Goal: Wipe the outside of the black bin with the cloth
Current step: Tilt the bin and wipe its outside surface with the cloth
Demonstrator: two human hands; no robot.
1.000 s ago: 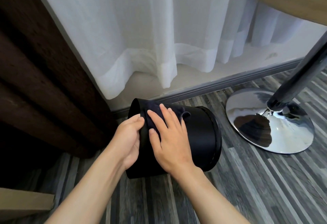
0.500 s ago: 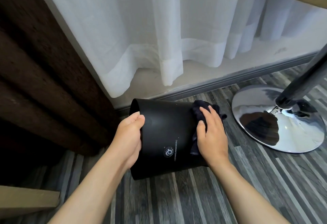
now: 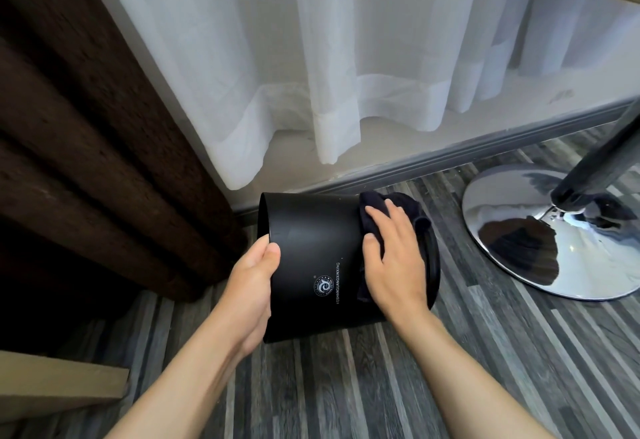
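The black bin [image 3: 311, 248] lies on its side on the grey wood-pattern floor, with a small round logo and white lettering facing up. My left hand [image 3: 252, 286] grips its left end, thumb over the edge. My right hand [image 3: 391, 262] lies flat on a dark cloth [image 3: 372, 210] and presses it against the bin's right end, near the rim. The cloth bunches out above and below my fingers. Most of the cloth is hidden under my palm.
A chrome round table base [image 3: 554, 230] with a dark pole [image 3: 602, 158] stands close on the right. White sheer curtains [image 3: 346, 74] hang over a grey skirting board behind the bin. A dark brown curtain [image 3: 86, 126] fills the left; a cardboard edge [image 3: 59, 383] lies bottom left.
My right hand slid the cloth from the bin's left part to its right end, uncovering the logo. Over the last half second it barely moved. My left hand kept its grip.
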